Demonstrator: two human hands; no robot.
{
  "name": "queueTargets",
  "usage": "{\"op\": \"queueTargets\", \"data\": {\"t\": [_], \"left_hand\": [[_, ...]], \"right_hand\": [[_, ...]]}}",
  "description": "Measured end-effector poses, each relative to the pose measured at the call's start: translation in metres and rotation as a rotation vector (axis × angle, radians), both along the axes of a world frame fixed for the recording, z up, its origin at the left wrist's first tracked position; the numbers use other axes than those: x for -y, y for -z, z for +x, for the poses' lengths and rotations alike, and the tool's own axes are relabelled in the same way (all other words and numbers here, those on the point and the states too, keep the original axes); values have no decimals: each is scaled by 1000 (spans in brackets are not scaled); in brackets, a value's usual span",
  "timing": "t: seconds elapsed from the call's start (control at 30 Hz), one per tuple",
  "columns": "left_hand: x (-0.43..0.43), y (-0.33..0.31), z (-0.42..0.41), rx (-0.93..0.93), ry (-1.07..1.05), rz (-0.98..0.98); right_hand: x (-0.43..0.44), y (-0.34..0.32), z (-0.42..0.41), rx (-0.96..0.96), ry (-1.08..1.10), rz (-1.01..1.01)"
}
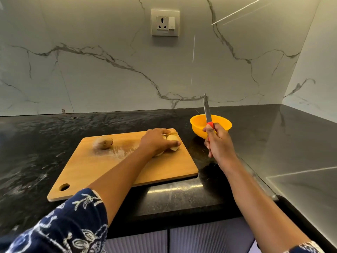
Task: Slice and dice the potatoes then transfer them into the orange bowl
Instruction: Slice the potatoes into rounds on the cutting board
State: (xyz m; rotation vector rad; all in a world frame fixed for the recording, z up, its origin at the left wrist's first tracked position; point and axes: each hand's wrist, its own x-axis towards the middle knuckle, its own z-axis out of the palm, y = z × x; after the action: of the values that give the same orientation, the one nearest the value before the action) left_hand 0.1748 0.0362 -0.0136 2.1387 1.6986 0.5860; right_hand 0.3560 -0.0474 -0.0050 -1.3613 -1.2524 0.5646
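- A flat wooden board [102,167], rectangular with rounded corners and a hole at its near left corner, is laid on a glossy, speckled black counter [54,136]; a pale, powdery smear is seen near its middle.
- A whole brown-skinned potato [102,142] is set near the board's far left corner.
- Pale round slices [172,138] are kept at the board's far right corner, partly hidden by the left hand [156,143].
- A smooth orange bowl [197,127] is placed on the counter just beyond that corner, partly blocked by the knife [207,110].
- A white, grey-veined marble wall [109,79] with a socket [165,22] is seen behind.
- The slices are held by the left hand, fingers curled over them, thumb stretched along their near side.
- The knife's red handle is gripped by the right hand [218,143], fingers wrapped tight, the blade pointed up, off the board's right edge.
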Motion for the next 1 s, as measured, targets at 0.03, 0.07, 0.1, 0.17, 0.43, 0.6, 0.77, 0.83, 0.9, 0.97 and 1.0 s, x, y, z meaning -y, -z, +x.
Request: {"op": "queueTargets", "data": {"t": [0.03,0.07,0.1,0.17,0.43,0.6,0.77,0.83,0.9,0.97,1.0], "left_hand": [[0,0,6,3,-10,8],[0,1,12,9,-25,15],[0,1,16,17,-42,22],[2,-2,19,34,-68,16],[14,-15,15,101,-28,-46],[31,-12,-6,676,-259,56],[42,-7,3,805,-371,97],[40,-8,0,854,-398,100],[33,-6,-5,912,-383,71],[26,-3,-10,976,-337,-12],[24,-4,-12,1006,-324,-49]], "right_hand": [[0,0,0,4,1,1],[0,1,0,9,1,1],[0,2,0,15,1,-2],[0,3,1,23,2,-15],[-2,9,-6,62,-43,-78],[-6,13,-7,20,-45,-100],[-19,13,-25,-156,10,-137],[-27,9,-38,-259,-54,-192],[-33,3,-49,-303,-108,-274],[-39,-3,-55,-332,-118,-317],[-41,-4,-56,-350,-119,-325]]}}
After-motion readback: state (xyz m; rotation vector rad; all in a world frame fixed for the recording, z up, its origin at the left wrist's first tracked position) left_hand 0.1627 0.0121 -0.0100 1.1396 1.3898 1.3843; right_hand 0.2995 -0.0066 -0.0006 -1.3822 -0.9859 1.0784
